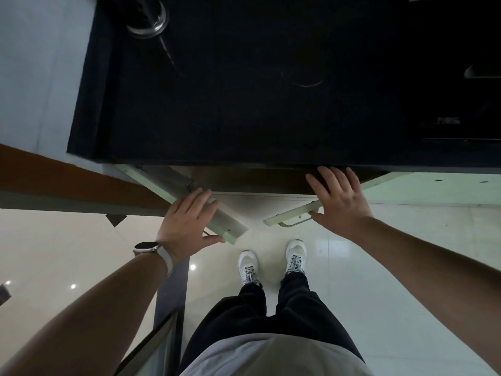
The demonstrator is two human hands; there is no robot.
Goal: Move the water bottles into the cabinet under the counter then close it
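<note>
1. Standing person, looking straight down over a dark counter (244,90). Both cabinet doors under it stand swung out toward the feet, forming a V.
2. Left hand (187,221) lies flat on the outer face of the left door (217,221), fingers spread and straight, thumb hooked toward the door's free end. No grip on anything; it reads as a push posture, palm set to swing the door shut.
3. Right hand (339,202) is likewise open, fingers splayed, palm over the top edge of the right door (290,214). Its metal handle (294,221) shows just below the thumb and is not grasped.
4. Judgement: flat palms on both doors suit closing them together, so this looks like the last step of the task.
5. Water bottles: none visible anywhere. The cabinet interior (254,180) is a dark strip under the counter edge; probably the bottles sit inside, but the view cannot confirm it.
6. Surface: counter top is matte black and largely bare. A shiny metal fixture (147,20) sits at its far left corner, and dim shapes at the far right are too dark to name.
7. Room: pale glossy floor tiles (379,267) reflecting ceiling lights, a brown panel (54,175) at left, white shoes (248,267) close to the doors. A wristwatch (147,246) rides the left wrist.
</note>
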